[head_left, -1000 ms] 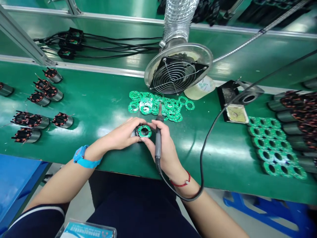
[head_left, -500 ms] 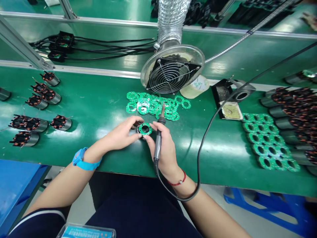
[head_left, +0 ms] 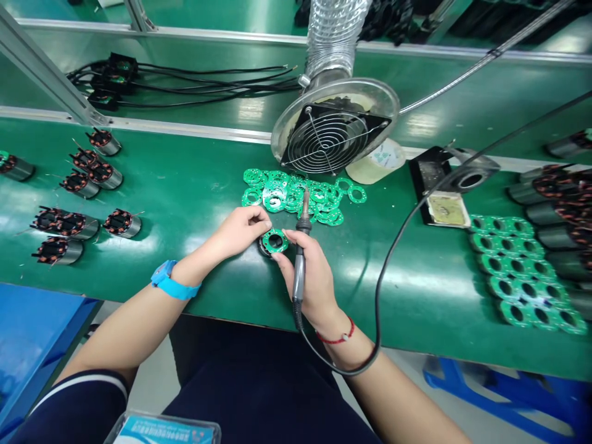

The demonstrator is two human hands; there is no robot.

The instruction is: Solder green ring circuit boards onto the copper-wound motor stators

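Wound cores (head_left: 86,227) stand on the counter (head_left: 185,179) far to the left of the fan (head_left: 325,143). Nearer the wearer than the fan and to its left, the left hand (head_left: 240,231) has thumb and forefinger brought together at the upper-left edge of a green ring board (head_left: 282,243); whether a thin wire is pinched there, I cannot tell. That hand comes in from the left, knuckles up; half a second ago it was curled around the left side of the dark core under the board. The board lies tilted on this core, short of the fan. Its right side is held in the right hand's (head_left: 317,280) grip, thumb below and forefinger above, parted by the board's edge. The same hand clasps a soldering iron (head_left: 300,277), tip pointing away toward the loose boards (head_left: 293,196) below the fan, as before.
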